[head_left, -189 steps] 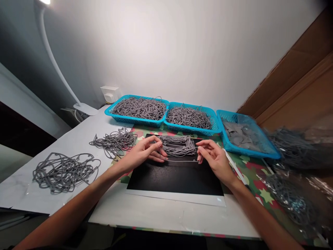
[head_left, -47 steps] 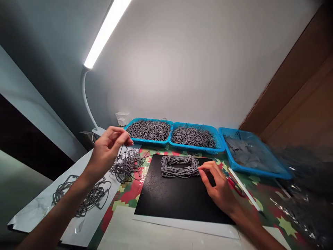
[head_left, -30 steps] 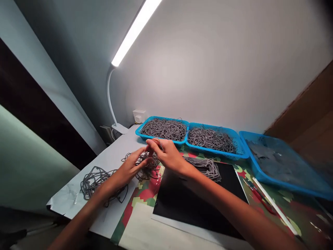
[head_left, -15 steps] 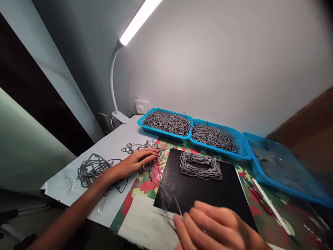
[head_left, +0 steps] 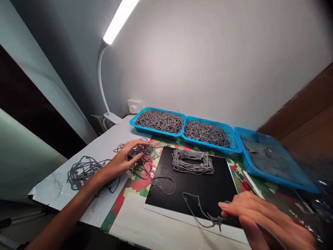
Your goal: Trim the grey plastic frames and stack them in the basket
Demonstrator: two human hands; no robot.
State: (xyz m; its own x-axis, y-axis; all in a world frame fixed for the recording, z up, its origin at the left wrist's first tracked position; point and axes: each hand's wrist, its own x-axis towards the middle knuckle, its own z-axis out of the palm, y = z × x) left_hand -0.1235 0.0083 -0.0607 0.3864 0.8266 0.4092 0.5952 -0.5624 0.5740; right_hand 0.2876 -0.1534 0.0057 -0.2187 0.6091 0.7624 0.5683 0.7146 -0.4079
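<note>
In the head view, the left hand [head_left: 127, 157] reaches over a grey tangle [head_left: 145, 159] near the desk's [head_left: 127, 229] back left, thumb spread from the fingers; contact at the fingertips is hard to tell. The right hand [head_left: 267, 218], over the black sheet's [head_left: 192, 189] front right corner, pinches grey strands [head_left: 216, 221] between thumb and fingers. A stacked grey rectangle [head_left: 192, 168] lies near the sheet's back edge, and 1 loose loop [head_left: 174, 184] crosses its left edge. Along the desk's back edge stand 2 strand-filled blue baskets [head_left: 156, 131].
</note>
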